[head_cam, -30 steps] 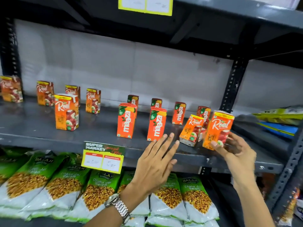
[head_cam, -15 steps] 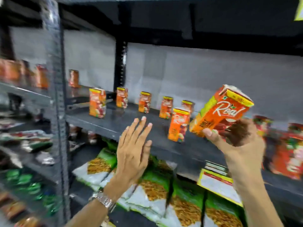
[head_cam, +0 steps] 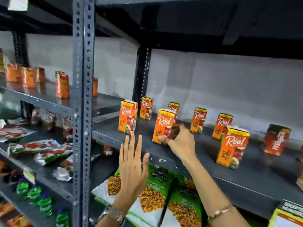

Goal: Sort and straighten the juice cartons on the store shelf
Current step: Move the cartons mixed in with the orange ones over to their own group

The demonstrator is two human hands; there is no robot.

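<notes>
My right hand (head_cam: 179, 140) grips an orange Real juice carton (head_cam: 164, 125), which stands upright on the dark grey shelf (head_cam: 213, 164) near its front edge. My left hand (head_cam: 132, 163) hovers flat and open in front of the shelf edge, holding nothing. Another Real carton (head_cam: 127, 118) stands just left of the held one. Several more Real cartons stand along the back, such as one (head_cam: 198, 120) to the right. A larger-looking Real carton (head_cam: 232, 146) stands at the front right. A red Maaza carton (head_cam: 277, 140) is further right, blurred.
A perforated grey upright post (head_cam: 82, 112) divides this bay from the left one. The left bay shelf holds blurred orange cartons (head_cam: 61, 86). Green snack bags (head_cam: 157, 194) lie below my hands. Loose packets (head_cam: 41, 149) and green bottles (head_cam: 39, 197) fill the lower left shelves.
My right hand carried the Real carton from the right side of the shelf leftward and set it down upright near the left end. The camera swung left. My left hand stayed open.
</notes>
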